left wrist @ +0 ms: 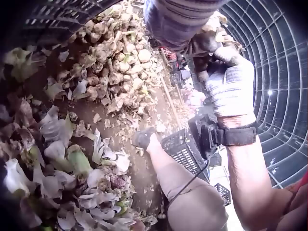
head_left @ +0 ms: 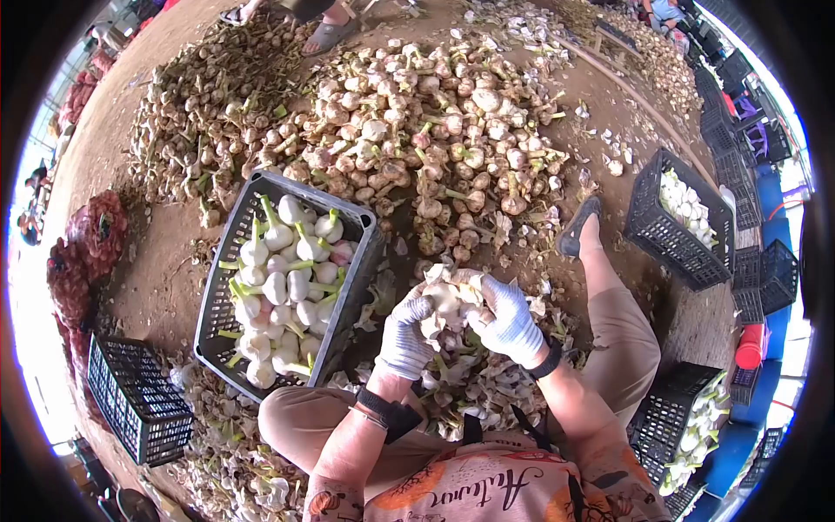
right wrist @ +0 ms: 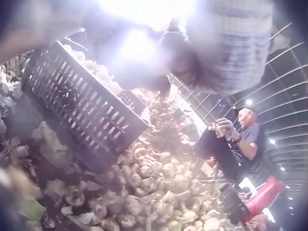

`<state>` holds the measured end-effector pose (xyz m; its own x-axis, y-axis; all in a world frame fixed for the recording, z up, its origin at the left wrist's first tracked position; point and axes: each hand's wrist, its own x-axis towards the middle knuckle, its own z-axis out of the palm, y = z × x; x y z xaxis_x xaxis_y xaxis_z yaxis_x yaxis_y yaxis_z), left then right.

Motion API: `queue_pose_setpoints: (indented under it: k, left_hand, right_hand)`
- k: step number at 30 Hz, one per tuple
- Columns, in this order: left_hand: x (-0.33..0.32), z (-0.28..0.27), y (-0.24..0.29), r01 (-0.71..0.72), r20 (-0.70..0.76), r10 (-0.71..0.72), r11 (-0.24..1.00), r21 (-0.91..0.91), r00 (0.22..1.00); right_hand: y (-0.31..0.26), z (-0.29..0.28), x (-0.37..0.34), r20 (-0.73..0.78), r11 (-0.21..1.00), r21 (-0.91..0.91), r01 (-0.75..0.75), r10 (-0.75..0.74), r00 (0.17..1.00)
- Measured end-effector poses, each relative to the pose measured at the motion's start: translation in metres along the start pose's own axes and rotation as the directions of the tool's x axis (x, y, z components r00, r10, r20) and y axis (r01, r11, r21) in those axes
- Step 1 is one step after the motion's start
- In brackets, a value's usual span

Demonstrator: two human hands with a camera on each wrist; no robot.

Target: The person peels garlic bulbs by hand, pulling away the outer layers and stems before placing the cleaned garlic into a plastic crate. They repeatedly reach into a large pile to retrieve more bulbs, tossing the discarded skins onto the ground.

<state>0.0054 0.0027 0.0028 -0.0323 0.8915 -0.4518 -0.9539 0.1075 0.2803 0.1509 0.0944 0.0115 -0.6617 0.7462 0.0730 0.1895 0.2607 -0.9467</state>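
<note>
Seated low among heaps of garlic, you hold a pale garlic bulb in front of your lap, between your left hand and your right hand. Both hands wear striped, light-coloured gloves, with dark bands around the wrists. The fingers of each are curled inward to grip the bulb from opposite sides, and papery skin shows around it. Glare and shadow in the wrist views hide the exact fingertip contact.

Beside your left knee, a grey crate holds cleaned white bulbs, many with short green stems. Ahead of you, a broad pile of untrimmed garlic spreads over the brown floor, while loose peelings lie below your hands and around your legs. Your right foot, in a dark shoe, rests near the edge of the pile.

To your right, a black crate carries more white garlic, and another loaded crate stands nearer your right hip. On your left are a black basket and reddish mesh sacks. The right wrist view also catches another person, seated beyond the pile with gloved hands raised.
</note>
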Motion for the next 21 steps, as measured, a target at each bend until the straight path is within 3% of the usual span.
queue_pose_setpoints:
  k: [1, 2, 3, 4, 5, 7, 9, 10, 11, 14, 15, 17, 18, 19, 21]
  left_hand:
    - [-0.001, 0.001, 0.001, 0.03, -0.027, -0.031, 0.999, -0.043, 0.999]
    - [-0.001, 0.006, 0.001, 0.002, 0.002, -0.002, 1.0, -0.011, 1.0]
    - [0.0, 0.005, 0.0, 0.003, 0.004, -0.003, 1.0, -0.01, 1.0]
    - [0.001, 0.004, 0.0, -0.025, 0.003, 0.025, 1.0, 0.017, 1.0]
    - [0.002, 0.004, -0.001, -0.054, 0.004, 0.054, 0.998, 0.044, 0.999]
    - [0.001, 0.011, -0.003, -0.114, 0.045, 0.11, 0.989, 0.091, 0.993]
    - [-0.001, 0.01, -0.008, -0.238, 0.125, 0.204, 0.871, 0.43, 0.971]
    - [0.001, 0.007, -0.01, -0.302, 0.134, 0.278, 0.752, 0.586, 0.951]
    - [0.001, 0.007, -0.01, -0.303, 0.135, 0.278, 0.752, 0.586, 0.951]
    - [-0.004, 0.006, -0.008, -0.156, 0.009, 0.161, 0.946, 0.284, 0.987]
    - [-0.001, -0.004, -0.01, -0.158, 0.005, 0.163, 0.946, 0.283, 0.987]
    - [0.005, -0.022, -0.013, -0.111, -0.002, 0.114, 0.974, 0.199, 0.993]
    - [-0.006, 0.006, -0.007, -0.034, -0.129, 0.055, 0.987, 0.154, 0.99]
    - [-0.006, -0.001, -0.008, -0.033, -0.136, 0.053, 0.988, 0.151, 0.989]
    - [-0.003, -0.013, -0.007, 0.057, -0.173, -0.039, 0.993, 0.103, 0.984]
  right_hand:
    - [0.0, -0.001, 0.0, 0.07, 0.983, -0.134, 0.127, -0.118, 0.99]
    - [0.0, -0.001, -0.001, 0.07, 0.983, -0.135, 0.127, -0.118, 0.991]
    - [0.001, -0.001, -0.001, 0.006, 0.99, 0.141, -0.024, 0.024, 1.0]
    - [0.001, -0.001, -0.002, -0.017, 0.898, 0.412, -0.154, 0.176, 0.984]
    - [0.001, -0.001, -0.003, 0.003, 0.717, 0.651, -0.247, 0.323, 0.946]
    - [0.001, -0.002, -0.006, 0.051, 0.675, 0.663, -0.323, 0.39, 0.919]
    - [0.001, -0.003, -0.009, 0.156, 0.573, 0.673, -0.468, 0.508, 0.847]
    - [0.001, -0.002, -0.011, 0.152, 0.533, 0.724, -0.439, 0.497, 0.854]
    - [-0.002, -0.002, -0.011, 0.151, 0.533, 0.724, -0.438, 0.497, 0.854]
    - [-0.01, -0.006, -0.009, 0.144, 0.682, 0.564, -0.466, 0.474, 0.868]
    - [-0.009, -0.007, -0.007, 0.148, 0.681, 0.563, -0.469, 0.475, 0.867]
    - [-0.007, -0.008, -0.002, 0.105, 0.926, 0.219, -0.306, 0.29, 0.951]
    - [-0.005, -0.008, 0.0, 0.113, 0.981, 0.03, -0.192, 0.187, 0.976]
    - [-0.005, -0.008, 0.0, 0.118, 0.98, 0.031, -0.197, 0.192, 0.974]
    - [-0.003, -0.007, 0.005, 0.079, 0.998, 0.036, -0.055, 0.052, 0.996]
